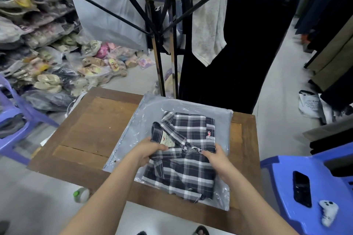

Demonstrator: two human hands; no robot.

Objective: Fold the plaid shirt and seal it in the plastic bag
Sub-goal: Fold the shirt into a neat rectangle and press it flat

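Observation:
A folded plaid shirt (189, 150), dark blue with white and grey checks, lies on a clear and grey plastic bag (137, 131) spread flat on a small wooden table (91, 131). The collar and its label face up at the shirt's left side. My left hand (147, 150) grips the shirt's left edge by the collar. My right hand (215, 156) holds the shirt's right side near the button placket. The bag's far part reflects light over the shirt's top; I cannot tell whether that part of the shirt is inside the bag.
A black clothes rack (160, 30) with dark hanging garments stands just behind the table. Bagged shoes (47, 53) pile up at the left. A blue stool (305, 187) at the right carries a phone (301, 189). A bottle (81, 194) lies on the floor at the lower left.

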